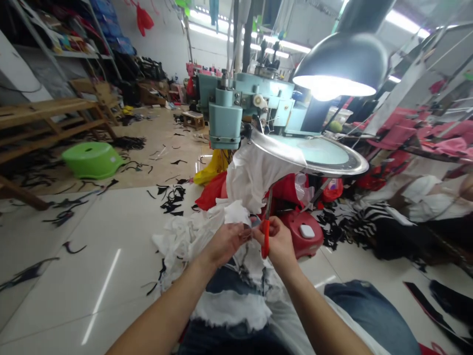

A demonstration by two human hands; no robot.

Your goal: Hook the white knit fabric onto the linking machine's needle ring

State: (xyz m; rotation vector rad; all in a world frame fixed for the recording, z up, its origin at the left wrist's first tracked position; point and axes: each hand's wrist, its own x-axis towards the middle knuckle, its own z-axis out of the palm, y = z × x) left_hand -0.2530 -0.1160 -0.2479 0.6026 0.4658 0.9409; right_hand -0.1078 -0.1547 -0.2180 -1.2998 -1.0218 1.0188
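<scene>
My right hand (279, 241) is closed around orange-handled scissors (265, 239), their dark blades pointing up and away from me. Close beside it, the closed fingers of my left hand (227, 241) pinch what looks like the edge of a white cloth (236, 212). The fingertips of both hands nearly meet, and the exact piece between them is too small to make out. White fabric is bunched around my hands and over my lap. More white fabric (251, 172) hangs from the round metal-rimmed plate (336, 170) of a pale green sewing machine (225, 116).
A lit lamp (340, 66) hangs over the plate. Beneath it stands a red plastic stool (305, 231). A green stool (92, 160) and a wooden bench (48, 116) are on the left. Black scraps (172, 199) litter the floor, with dark and striped fabric (369, 222) at right.
</scene>
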